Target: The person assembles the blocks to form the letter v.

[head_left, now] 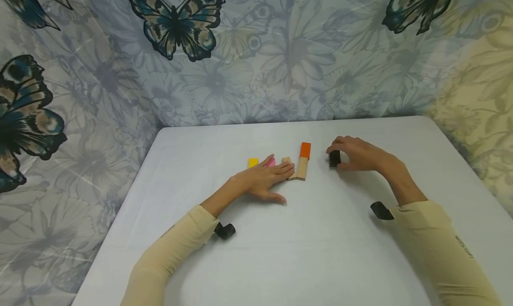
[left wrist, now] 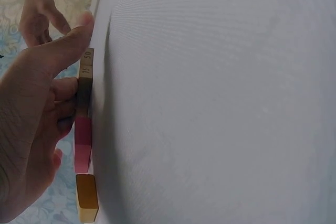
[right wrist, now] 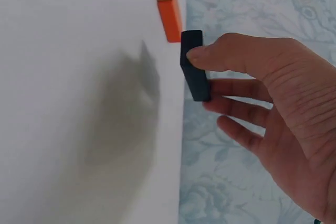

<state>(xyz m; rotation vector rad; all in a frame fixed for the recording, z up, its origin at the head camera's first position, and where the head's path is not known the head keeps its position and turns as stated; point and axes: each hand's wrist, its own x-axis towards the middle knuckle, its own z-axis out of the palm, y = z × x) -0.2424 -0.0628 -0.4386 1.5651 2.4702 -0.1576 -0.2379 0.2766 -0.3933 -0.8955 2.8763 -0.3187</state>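
Observation:
My right hand (head_left: 358,154) pinches a black block (head_left: 334,159) between thumb and fingers; in the right wrist view its dark shadow lies apart from it on the table. With fingers spread and straight, my left hand (head_left: 262,180) rests over a row of small blocks and partly covers them. That row includes a yellow block (head_left: 253,162), a pink block (head_left: 271,161) and plain wooden blocks (left wrist: 86,69) with printed numbers. At the row's right end, an orange block (head_left: 305,150) sits at the far end of a wooden block (head_left: 302,169).
Everything lies on a white table (head_left: 304,252) with rounded corners. Butterfly-and-flower patterned cloth (head_left: 240,83) hangs behind and to the left of it. Small black wrist cameras (head_left: 225,231) stick out from both sleeves, low over the tabletop.

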